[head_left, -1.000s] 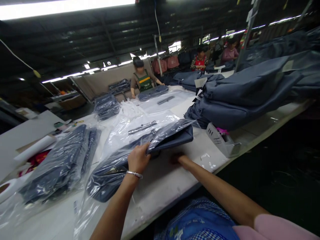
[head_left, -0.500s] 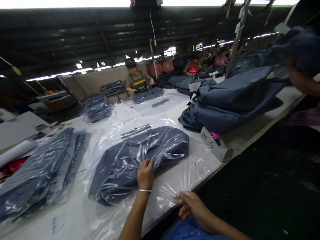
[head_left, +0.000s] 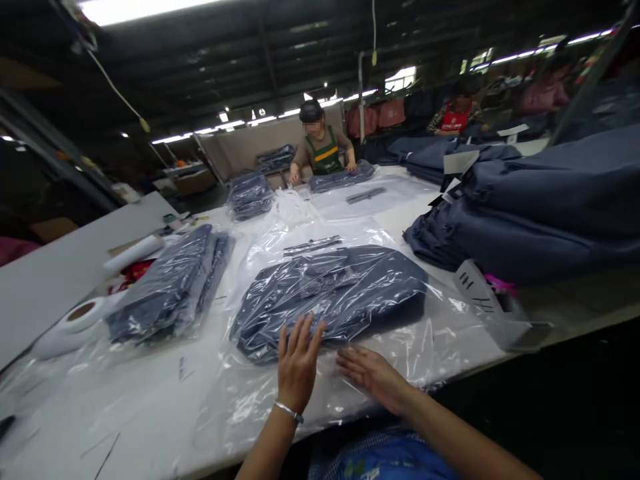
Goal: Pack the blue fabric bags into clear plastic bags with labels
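Note:
A dark blue bag (head_left: 380, 287) lies flat inside a clear plastic bag (head_left: 235, 407) on the white table. My left hand (head_left: 299, 367), a silver bracelet at its wrist, rests with fingers spread on the plastic over the bag's near edge. Beside it, my right hand (head_left: 373, 377) is stretched out, palm turned inward, at the loose plastic in front of the bag; its fingertips are a little blurred. Neither hand grips anything. A dark label strip (head_left: 313, 245) shows just beyond the bag.
Plastic-wrapped dark bags (head_left: 167, 287) lie at left near white rolls (head_left: 83, 317). At right are a white box (head_left: 493, 303) with something pink in it and a pile of unwrapped bags (head_left: 540, 227). Across the table a person (head_left: 325, 150) in a green apron handles another wrapped bag.
My right hand has let go of the plastic's edge and moved in toward my left hand, fingers straightened. My left fingers have spread. The view has swung left.

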A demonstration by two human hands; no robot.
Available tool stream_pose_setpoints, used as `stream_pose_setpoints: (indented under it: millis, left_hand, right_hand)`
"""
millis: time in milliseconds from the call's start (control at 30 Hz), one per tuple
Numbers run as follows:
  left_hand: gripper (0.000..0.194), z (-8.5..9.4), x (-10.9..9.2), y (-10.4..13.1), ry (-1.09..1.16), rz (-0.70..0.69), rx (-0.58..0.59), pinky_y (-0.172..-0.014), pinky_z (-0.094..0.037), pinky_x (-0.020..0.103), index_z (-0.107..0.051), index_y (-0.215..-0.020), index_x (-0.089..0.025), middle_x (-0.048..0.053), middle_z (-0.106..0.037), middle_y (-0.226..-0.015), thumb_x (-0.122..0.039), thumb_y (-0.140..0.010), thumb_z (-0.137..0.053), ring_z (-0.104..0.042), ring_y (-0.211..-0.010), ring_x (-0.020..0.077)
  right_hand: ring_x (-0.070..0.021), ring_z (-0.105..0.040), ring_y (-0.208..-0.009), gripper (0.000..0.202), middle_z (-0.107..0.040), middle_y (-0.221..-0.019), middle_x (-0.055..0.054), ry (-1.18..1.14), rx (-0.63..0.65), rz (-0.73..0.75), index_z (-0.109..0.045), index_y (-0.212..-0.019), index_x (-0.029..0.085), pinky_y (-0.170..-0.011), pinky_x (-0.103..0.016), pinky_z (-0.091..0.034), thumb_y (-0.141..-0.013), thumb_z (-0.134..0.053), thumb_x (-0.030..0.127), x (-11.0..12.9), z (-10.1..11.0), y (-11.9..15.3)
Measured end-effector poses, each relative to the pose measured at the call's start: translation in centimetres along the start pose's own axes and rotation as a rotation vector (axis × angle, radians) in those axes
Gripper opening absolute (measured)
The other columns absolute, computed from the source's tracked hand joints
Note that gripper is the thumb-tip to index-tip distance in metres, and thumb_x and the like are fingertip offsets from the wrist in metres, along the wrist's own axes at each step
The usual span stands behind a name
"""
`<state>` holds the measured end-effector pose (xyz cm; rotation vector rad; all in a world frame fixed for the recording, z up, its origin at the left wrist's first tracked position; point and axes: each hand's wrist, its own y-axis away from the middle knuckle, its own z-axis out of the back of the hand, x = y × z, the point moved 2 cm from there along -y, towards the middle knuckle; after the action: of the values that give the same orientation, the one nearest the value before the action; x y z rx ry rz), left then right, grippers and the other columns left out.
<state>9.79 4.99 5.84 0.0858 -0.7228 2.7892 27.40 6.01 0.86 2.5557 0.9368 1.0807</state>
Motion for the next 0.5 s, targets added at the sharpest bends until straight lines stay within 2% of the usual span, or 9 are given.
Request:
stream_pose_setpoints:
  millis: [100,167,267,333,367,433,500]
  left_hand:
    - [0.075,1.2,2.0,1.4,-0.116,0.227,-0.025,-0.115,-0.016,0.067,-0.024,-0.15,-0.032,0.01,-0.025,-0.159,-0.004,-0.085,-0.047,-0.02,-0.147,0.0336]
    - [0.076,1.4,3.9,2.4,-0.151,0.301,-0.028,-0.113,-0.023,0.066,-0.023,-0.151,-0.032,0.013,-0.031,-0.156,-0.004,-0.084,-0.047,-0.027,-0.144,0.0345]
    - [0.072,1.4,7.1,3.9,-0.113,0.262,-0.039,-0.105,-0.046,0.045,-0.029,-0.149,-0.031,0.01,-0.057,-0.137,-0.002,-0.085,-0.043,-0.054,-0.125,0.0253]
    - [0.071,1.4,8.7,5.2,-0.04,0.178,-0.059,-0.094,-0.053,0.03,-0.032,-0.148,-0.032,0.005,-0.065,-0.123,0.0,-0.085,-0.039,-0.062,-0.111,0.0188]
    - [0.073,1.5,9.2,6.0,-0.006,0.137,-0.076,-0.092,-0.054,0.026,-0.032,-0.148,-0.034,0.003,-0.067,-0.119,0.002,-0.084,-0.037,-0.063,-0.108,0.0168]
    - [0.077,1.5,9.7,8.1,0.046,0.077,-0.11,-0.092,-0.054,0.026,-0.028,-0.148,-0.038,0.001,-0.069,-0.116,0.004,-0.083,-0.033,-0.065,-0.106,0.0159]
    - [0.078,1.2,9.5,10.8,0.067,0.081,-0.11,-0.091,-0.055,0.029,-0.021,-0.149,-0.04,0.0,-0.07,-0.114,0.0,-0.083,-0.035,-0.066,-0.105,0.0182]
  right_hand:
    - [-0.0204,-0.066,-0.104,0.032,-0.071,-0.096,-0.005,-0.127,0.039,-0.076,-0.063,-0.082,0.017,-0.099,-0.033,-0.047,-0.066,-0.086,0.034,-0.7,-1.8,-3.0]
    - [-0.0189,-0.066,-0.101,0.032,-0.071,-0.095,-0.004,-0.162,0.017,-0.088,-0.063,-0.083,0.018,-0.098,-0.032,-0.048,-0.067,-0.085,0.035,-1.4,-2.6,-4.4]
    - [-0.019,-0.065,-0.104,0.039,-0.07,-0.11,-0.006,-0.191,-0.003,-0.062,-0.065,-0.098,0.019,-0.097,-0.032,-0.049,-0.071,-0.081,0.042,-2.4,-3.6,-6.0]
    - [-0.0204,-0.064,-0.109,0.044,-0.069,-0.115,-0.007,-0.223,-0.005,-0.036,-0.066,-0.104,0.019,-0.097,-0.033,-0.049,-0.071,-0.081,0.045,-2.7,-4.1,-6.6]
    - [-0.0215,-0.063,-0.11,0.045,-0.069,-0.115,-0.007,-0.241,-0.001,-0.021,-0.066,-0.104,0.019,-0.098,-0.034,-0.049,-0.071,-0.081,0.045,-2.7,-4.3,-6.9]
    - [-0.0238,-0.062,-0.113,0.047,-0.07,-0.113,-0.007,-0.264,0.027,0.021,-0.066,-0.106,0.019,-0.097,-0.037,-0.05,-0.07,-0.081,0.046,-2.8,-4.3,-7.0]
    - [-0.0256,-0.061,-0.115,0.047,-0.07,-0.114,-0.007,-0.247,0.066,0.078,-0.067,-0.106,0.02,-0.096,-0.04,-0.05,-0.07,-0.081,0.045,-2.8,-4.0,-6.7]
